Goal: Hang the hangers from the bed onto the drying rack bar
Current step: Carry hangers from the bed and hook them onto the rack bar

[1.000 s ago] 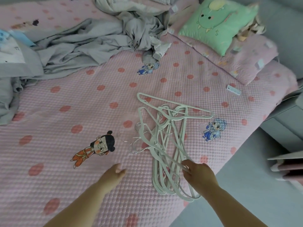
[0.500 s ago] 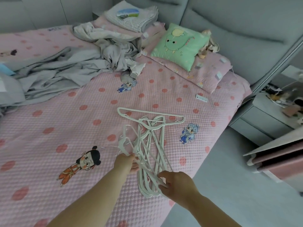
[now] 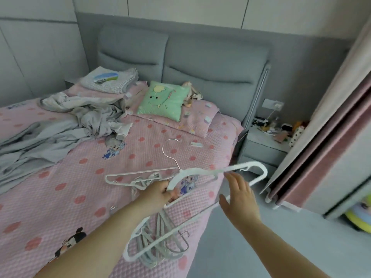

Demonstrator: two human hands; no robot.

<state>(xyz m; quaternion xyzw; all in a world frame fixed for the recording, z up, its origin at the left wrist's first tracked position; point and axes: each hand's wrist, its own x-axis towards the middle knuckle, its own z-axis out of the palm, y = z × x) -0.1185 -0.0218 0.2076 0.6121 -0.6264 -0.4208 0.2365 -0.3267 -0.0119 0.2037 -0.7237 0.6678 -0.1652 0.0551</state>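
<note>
Grey padded headboard (image 3: 200, 63) against a pale panelled wall (image 3: 180, 9). There's a matching grey nightstand (image 3: 263, 149) just beside the bed (image 3: 60, 187) on the right, pretty cluttered on top, with a wall socket (image 3: 273, 104) above it. Pink curtain (image 3: 331, 147) hangs far right over a plain grey floor (image 3: 261, 247). Soft, even daylight.

**A:** That pink quilted bedspread (image 3: 80, 177), is it plain?
**B:** No. It has darker pink dots all over and cartoon figures, some blue, one mostly black.
**A:** And the mint-green square cushion (image 3: 162, 101)?
**B:** It has a green-and-yellow cartoon creature printed on it.
**A:** Behind the cushion?
**B:** A blue-grey padded fabric headboard (image 3: 200, 63), no pattern.
**A:** Left of the cushion?
**B:** Pale grey crumpled bedding (image 3: 60, 125) and a folded grey-and-white checked cloth (image 3: 112, 81).
**A:** In front of it?
**B:** White plastic hangers (image 3: 251, 165), one with a silver wire hook.
**A:** Right of it?
**B:** A long cream and dusty-pink curtain (image 3: 331, 137).
</note>
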